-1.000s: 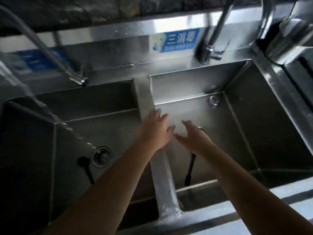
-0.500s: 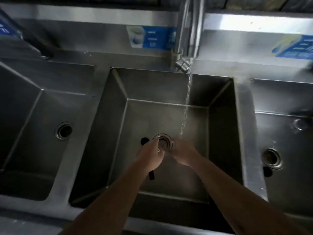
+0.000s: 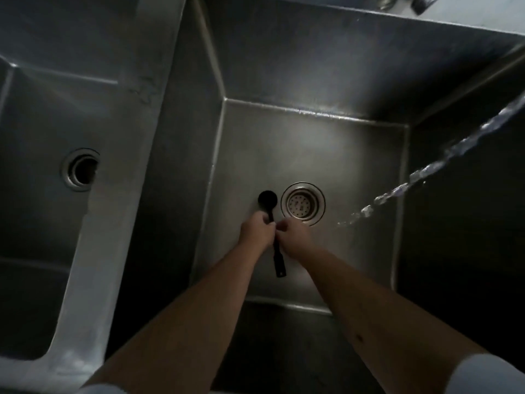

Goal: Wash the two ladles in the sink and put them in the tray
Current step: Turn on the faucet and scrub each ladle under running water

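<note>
While both hands meet at its mid-handle, the black ladle (image 3: 272,223) lies on the basin floor just left of the drain strainer (image 3: 302,203), bowl away from the person, handle end toward them. Left hand (image 3: 256,229) fingers curl around the shaft; right hand (image 3: 295,237) pinches it, equally near.

Round perforated drain strainer (image 3: 302,203) in basin floor. Water stream (image 3: 431,166) slanting in from upper right, breaking into drops near floor. Neighbouring basin to left, open drain hole (image 3: 81,169). Steel divider (image 3: 119,177) between basins.
</note>
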Demonstrator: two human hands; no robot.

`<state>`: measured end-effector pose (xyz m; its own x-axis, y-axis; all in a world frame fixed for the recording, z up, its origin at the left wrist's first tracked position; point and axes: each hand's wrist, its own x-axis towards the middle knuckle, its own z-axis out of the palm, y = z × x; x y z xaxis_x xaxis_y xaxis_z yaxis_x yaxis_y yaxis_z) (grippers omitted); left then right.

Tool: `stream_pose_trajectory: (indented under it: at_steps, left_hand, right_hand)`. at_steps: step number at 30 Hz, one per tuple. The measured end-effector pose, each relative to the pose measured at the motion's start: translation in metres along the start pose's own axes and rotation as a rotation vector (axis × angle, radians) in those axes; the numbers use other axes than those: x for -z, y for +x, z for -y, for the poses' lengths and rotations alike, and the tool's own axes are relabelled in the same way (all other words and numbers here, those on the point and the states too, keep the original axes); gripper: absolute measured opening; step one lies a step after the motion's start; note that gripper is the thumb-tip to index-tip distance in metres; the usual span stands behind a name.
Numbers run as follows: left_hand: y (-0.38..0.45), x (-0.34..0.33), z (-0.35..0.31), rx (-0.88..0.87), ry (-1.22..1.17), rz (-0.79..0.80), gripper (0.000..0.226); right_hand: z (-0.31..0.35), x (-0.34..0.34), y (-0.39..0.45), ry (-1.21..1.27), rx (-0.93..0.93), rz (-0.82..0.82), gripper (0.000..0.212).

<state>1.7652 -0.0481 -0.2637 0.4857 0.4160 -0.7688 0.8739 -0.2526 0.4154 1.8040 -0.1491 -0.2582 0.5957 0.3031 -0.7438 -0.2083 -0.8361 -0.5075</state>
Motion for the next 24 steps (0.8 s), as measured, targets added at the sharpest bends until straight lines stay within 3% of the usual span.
stream_pose_trajectory:
  at_steps: [3,8,12,15,16,19,24]
  left_hand:
    - [0.002,0.003,0.001,-0.064,0.015,0.061,0.022]
    - [-0.029,0.006,-0.012,-0.120,-0.142,0.224,0.004]
    - [-0.055,0.000,-0.041,-0.182,-0.238,0.351,0.021]
    - [-0.073,-0.008,-0.067,-0.158,-0.330,0.354,0.008]
    - [-0.078,-0.012,-0.076,-0.148,-0.390,0.360,0.009]
    - [-0.088,-0.021,-0.100,-0.162,-0.533,0.391,0.040]
    - [-0.098,-0.029,-0.128,-0.136,-0.701,0.447,0.033]
  right_hand:
    - [-0.003,-0.002,-0.009,0.029,0.007,0.026,0.021]
    - [-0.017,0.013,-0.043,0.312,-0.053,-0.040,0.014]
    - [-0.033,0.040,-0.072,0.609,-0.147,-0.064,0.022]
    - [-0.038,0.062,-0.093,0.756,-0.193,-0.102,0.013]
    - [-0.039,0.069,-0.100,0.784,-0.198,-0.130,0.008]
    - [-0.039,0.088,-0.117,0.833,-0.207,-0.199,0.008]
    - [-0.038,0.112,-0.133,0.877,-0.201,-0.205,0.013]
